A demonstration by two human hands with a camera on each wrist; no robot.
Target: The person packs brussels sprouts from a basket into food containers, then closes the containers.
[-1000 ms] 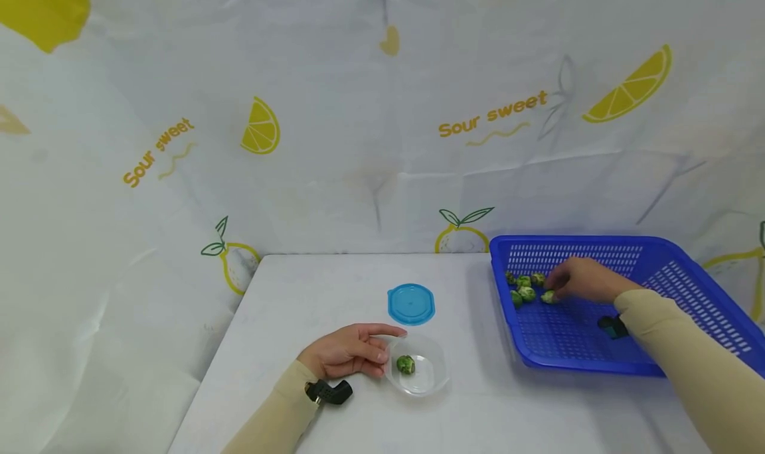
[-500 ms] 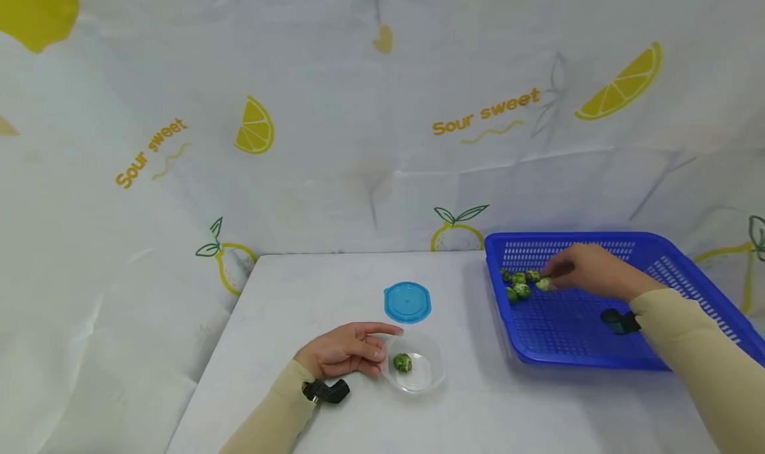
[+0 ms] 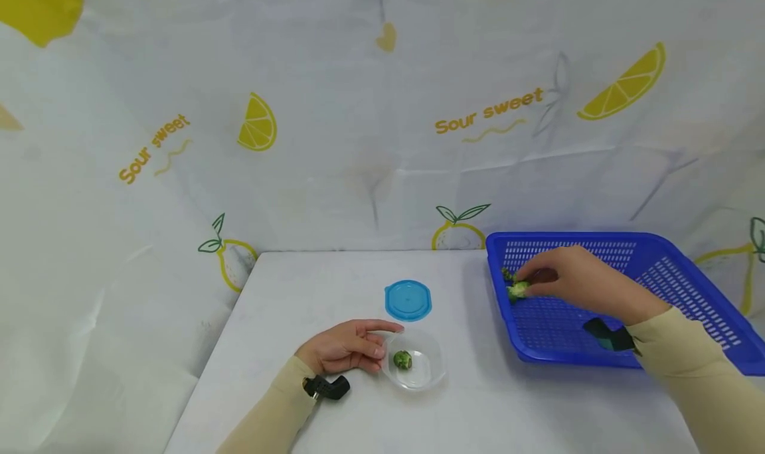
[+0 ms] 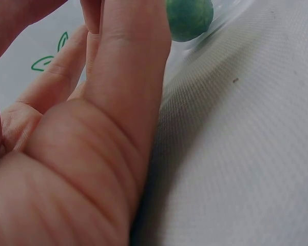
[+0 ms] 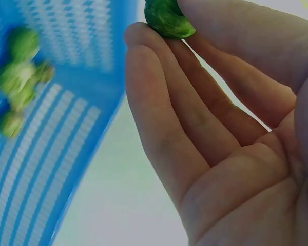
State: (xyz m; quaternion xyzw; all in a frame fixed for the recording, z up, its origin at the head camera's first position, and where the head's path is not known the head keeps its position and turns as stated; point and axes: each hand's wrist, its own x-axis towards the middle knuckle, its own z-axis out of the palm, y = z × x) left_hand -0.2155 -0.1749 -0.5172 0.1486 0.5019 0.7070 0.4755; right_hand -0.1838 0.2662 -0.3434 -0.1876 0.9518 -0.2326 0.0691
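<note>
My left hand (image 3: 349, 349) holds the left rim of a small clear plastic container (image 3: 425, 374) on the table, index finger along the far side and thumb at the near side. A single Brussels sprout (image 3: 403, 360) lies in it, partly visible in the left wrist view too. Over the left part of a blue plastic basket (image 3: 574, 321), my right hand (image 3: 574, 281) pinches another green sprout (image 5: 167, 19) between thumb and fingertips. Several more sprouts (image 5: 20, 82) lie in the basket, mostly covered by the right hand in the head view.
A blue lid (image 3: 408, 301) lies flat just behind the clear container. The basket's raised left wall (image 3: 501, 301) stands between the right hand and the container. A white curtain (image 3: 335, 195) with lemon prints hangs along the table's back edge.
My right hand has lifted a sprout from the basket floor and carried it left, over the other sprouts. The left hand and the container have stayed put.
</note>
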